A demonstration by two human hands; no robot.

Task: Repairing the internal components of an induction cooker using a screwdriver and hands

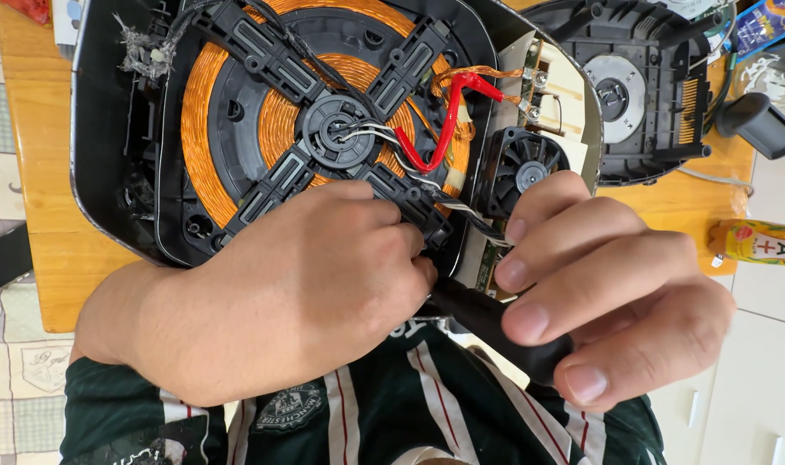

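An opened induction cooker (108, 129) lies on a wooden table, its copper coil (205, 103) on a black cross-shaped frame exposed. A red wire (448, 120) and twisted black-and-white wires run from the coil hub to the circuit board (565, 82) beside a small black fan (522, 168). My left hand (289, 293) rests on the coil frame's near edge, fingers curled around the front of a black tool. My right hand (616, 284) grips the black handle of that tool (496, 323), probably a screwdriver. Its tip is hidden under my left fingers.
The cooker's black bottom cover (642, 86) lies at the upper right. A black cylindrical object (763, 125) and a yellow bottle (758, 243) sit at the right edge. The wooden table (40, 198) ends at the left over a patterned floor. A dark striped shirt fills the bottom.
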